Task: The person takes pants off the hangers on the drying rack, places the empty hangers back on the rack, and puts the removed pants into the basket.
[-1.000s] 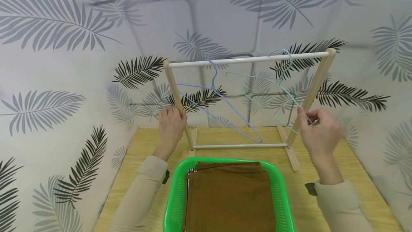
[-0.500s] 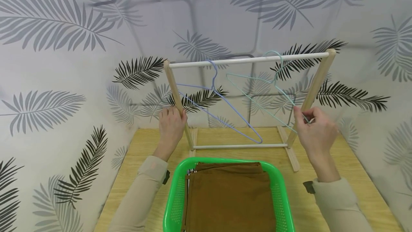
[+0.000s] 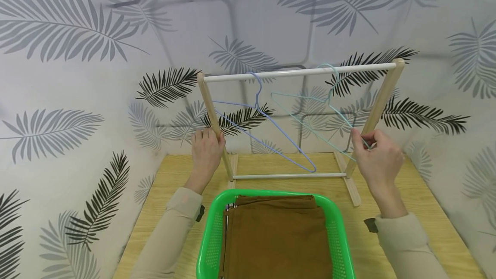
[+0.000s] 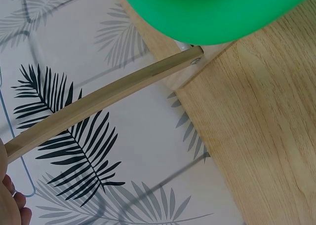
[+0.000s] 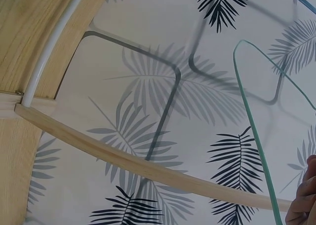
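A small rack with wooden posts and a white top rail (image 3: 288,73) stands at the back of the table. My left hand (image 3: 206,150) grips its left wooden post (image 3: 210,106). A blue hanger (image 3: 287,136) hangs from the rail near that post. Further right, a mint green hanger (image 3: 340,115) has its hook at the rail, and my right hand (image 3: 379,157) pinches its right end in front of the right post (image 3: 377,98). In the right wrist view the fingers (image 5: 303,200) show at the lower right, beside the green hanger (image 5: 253,121).
In front of the rack, a green plastic basket (image 3: 336,214) holds folded brown cloth (image 3: 277,238). The wooden table (image 3: 387,210) runs around it. A wall covering with leaf prints (image 3: 97,98) rises behind and at both sides. A white lower bar (image 3: 288,175) joins the rack's posts.
The right hand has moved slightly left with the green hanger, whose hook has come lower and left at the rail. The left hand, blue hanger and basket look unchanged.
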A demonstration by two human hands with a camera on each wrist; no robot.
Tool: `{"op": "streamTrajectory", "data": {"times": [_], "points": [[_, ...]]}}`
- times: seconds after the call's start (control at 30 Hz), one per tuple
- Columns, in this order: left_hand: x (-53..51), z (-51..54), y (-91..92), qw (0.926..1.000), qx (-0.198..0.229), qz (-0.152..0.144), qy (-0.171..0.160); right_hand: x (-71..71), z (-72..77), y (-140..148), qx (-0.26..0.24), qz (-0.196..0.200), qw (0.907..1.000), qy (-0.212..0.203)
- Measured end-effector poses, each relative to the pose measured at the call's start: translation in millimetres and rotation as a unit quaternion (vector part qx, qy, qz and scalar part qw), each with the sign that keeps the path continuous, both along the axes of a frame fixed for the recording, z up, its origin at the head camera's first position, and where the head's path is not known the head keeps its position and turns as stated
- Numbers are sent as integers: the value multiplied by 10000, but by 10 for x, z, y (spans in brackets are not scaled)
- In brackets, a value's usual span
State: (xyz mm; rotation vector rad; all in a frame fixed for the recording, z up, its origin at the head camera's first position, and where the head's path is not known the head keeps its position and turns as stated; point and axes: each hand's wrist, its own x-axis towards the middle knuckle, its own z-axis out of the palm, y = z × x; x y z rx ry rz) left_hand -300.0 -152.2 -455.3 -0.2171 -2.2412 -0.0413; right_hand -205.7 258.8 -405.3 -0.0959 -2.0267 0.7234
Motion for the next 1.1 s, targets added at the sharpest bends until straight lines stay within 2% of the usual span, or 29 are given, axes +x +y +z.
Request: {"op": "streamTrajectory", "data": {"times": [0.63,1.1], "points": [[25,3,5,10000,30,10,57,-6,-45,7,161,-15,9999,-55],[8,4,-6,10000,-23,-1,-13,-6,-54,16,251,-37,9993,-292]]}}
